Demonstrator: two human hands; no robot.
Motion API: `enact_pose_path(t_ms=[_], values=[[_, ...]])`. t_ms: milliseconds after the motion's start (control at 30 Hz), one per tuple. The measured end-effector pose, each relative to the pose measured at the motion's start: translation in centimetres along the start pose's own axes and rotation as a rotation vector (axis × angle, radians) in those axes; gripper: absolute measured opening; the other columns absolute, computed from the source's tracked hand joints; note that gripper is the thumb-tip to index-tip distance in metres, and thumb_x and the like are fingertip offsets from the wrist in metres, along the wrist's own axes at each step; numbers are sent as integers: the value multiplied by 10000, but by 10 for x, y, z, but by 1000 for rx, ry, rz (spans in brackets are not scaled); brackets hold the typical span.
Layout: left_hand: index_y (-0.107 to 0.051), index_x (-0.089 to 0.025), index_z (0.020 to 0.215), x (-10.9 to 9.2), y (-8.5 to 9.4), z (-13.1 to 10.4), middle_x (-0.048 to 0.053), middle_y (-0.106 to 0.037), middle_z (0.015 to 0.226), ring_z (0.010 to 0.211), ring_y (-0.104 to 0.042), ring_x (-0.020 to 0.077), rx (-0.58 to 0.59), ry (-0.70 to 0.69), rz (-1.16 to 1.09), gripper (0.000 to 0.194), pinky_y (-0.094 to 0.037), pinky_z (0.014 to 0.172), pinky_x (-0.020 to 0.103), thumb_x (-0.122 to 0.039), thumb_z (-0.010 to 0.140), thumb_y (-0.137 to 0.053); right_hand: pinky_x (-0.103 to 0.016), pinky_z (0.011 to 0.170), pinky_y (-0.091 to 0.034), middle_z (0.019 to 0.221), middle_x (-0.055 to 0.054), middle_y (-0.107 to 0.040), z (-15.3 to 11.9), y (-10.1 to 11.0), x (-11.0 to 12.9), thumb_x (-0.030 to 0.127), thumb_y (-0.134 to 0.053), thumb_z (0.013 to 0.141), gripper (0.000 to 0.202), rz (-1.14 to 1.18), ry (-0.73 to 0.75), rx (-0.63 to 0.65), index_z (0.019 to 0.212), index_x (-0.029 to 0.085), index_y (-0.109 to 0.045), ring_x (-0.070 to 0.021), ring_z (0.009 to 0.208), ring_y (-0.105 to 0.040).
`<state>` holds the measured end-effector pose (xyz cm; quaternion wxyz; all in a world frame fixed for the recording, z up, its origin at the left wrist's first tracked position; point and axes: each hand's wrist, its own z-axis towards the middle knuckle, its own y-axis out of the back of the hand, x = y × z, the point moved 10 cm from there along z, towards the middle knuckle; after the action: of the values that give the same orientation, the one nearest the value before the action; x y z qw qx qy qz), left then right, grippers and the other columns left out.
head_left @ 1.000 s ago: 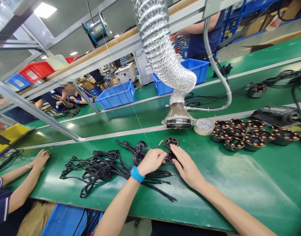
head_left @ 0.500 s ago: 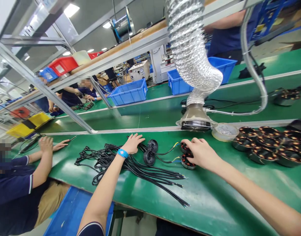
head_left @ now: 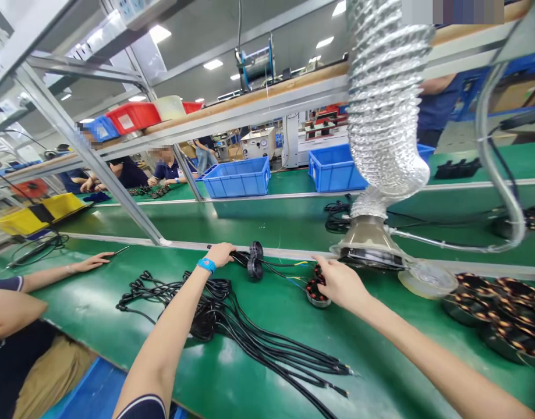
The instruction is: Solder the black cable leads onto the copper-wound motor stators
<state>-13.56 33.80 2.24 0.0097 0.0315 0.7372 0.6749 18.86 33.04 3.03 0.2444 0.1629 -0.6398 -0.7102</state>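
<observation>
My left hand (head_left: 221, 255), with a blue wristband, is closed around black cables near the bench's back rail. Just right of its fingers stand two round black plastic caps (head_left: 255, 262), tilted on edge, with the cables running through them. Blue and yellow wires lead from the cable ends to copper-wound motor stators (head_left: 318, 294). My right hand (head_left: 342, 284) grips these stators from the right, its fingers partly hiding them. A bundle of black cables (head_left: 267, 343) with stripped ends lies on the green bench in front of my left hand.
A funnel hood (head_left: 367, 235) hangs from a silver duct (head_left: 387, 105) behind my right hand. At the right are a clear round tub (head_left: 428, 279) and several stators (head_left: 507, 314). A co-worker's hand (head_left: 95, 262) rests on the bench at left. Blue bins (head_left: 236, 177) stand behind.
My left hand has gone from spread fingers to a closed grip on the cables. The caps have tipped from lying flat to standing on edge. The head view has shifted.
</observation>
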Motion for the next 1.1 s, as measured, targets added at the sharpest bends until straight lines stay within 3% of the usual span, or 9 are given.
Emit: enact_pose_path(t_ms=[233,367,433,533,667,767,900,1000,1100], values=[[-671,-216,1076,96,44,68,108,-682,1154,1141,-605,257,-129,352,46,238,-456,981,353,-222,844,-619,-285,684,-446,867,-71,-648,144,7,31,170,-638,827,517,17,-54,-26,1317,112,-485,-218,834,-637],[-580,-161,1236,120,62,100,186,-533,1376,1382,-392,314,-296,542,83,345,-305,1122,487,-189,897,-521,-354,812,-519,982,-66,-616,226,8,30,349,-581,972,380,24,-104,-61,1268,117,-526,-188,894,-614],[-547,-139,1271,121,57,114,216,-432,1460,1434,-291,349,-358,605,86,374,-242,1139,543,-198,904,-511,-377,851,-527,1059,-81,-604,257,2,24,383,-580,982,382,31,-126,-64,1258,122,-540,-196,953,-607],[-553,-141,1248,115,29,134,227,-444,1431,1346,-402,362,-365,640,39,374,-341,1071,513,-250,890,-554,-387,863,-537,1105,-90,-598,287,-19,9,378,-596,977,370,48,-168,-31,1240,122,-556,-199,977,-608],[-531,-145,1277,111,-1,147,225,-432,1425,1286,-460,346,-333,627,-43,427,-404,1016,450,-285,877,-584,-373,843,-551,1082,-78,-611,304,-41,-11,367,-605,974,322,91,-216,26,1185,125,-586,-186,949,-619],[-547,-145,1270,117,-1,138,217,-422,1424,1288,-466,350,-306,602,-99,431,-417,1014,450,-310,875,-598,-403,884,-540,1169,-103,-592,311,-27,-9,397,-592,979,380,141,-204,-19,1248,131,-560,-209,1017,-609],[-585,-159,1247,125,26,103,175,-465,1380,1222,-545,295,-310,525,-160,403,-469,964,362,-321,879,-609,-406,907,-531,1175,-103,-602,325,24,23,427,-543,1003,380,247,-78,-136,1237,129,-576,-204,1026,-613],[-620,-160,1201,124,52,60,138,-539,1296,1060,-633,231,-353,459,-198,337,-493,917,316,-324,910,-575,-364,856,-548,1056,-77,-639,327,75,42,402,-550,1006,319,308,1,-246,1123,115,-624,-171,927,-635],[-648,-170,1139,120,66,-6,97,-593,1224,929,-657,179,-385,432,-237,274,-502,881,286,-321,927,-563,-389,888,-542,1077,-78,-633,304,124,57,373,-561,1003,297,336,70,-433,1138,114,-616,-185,971,-631]])
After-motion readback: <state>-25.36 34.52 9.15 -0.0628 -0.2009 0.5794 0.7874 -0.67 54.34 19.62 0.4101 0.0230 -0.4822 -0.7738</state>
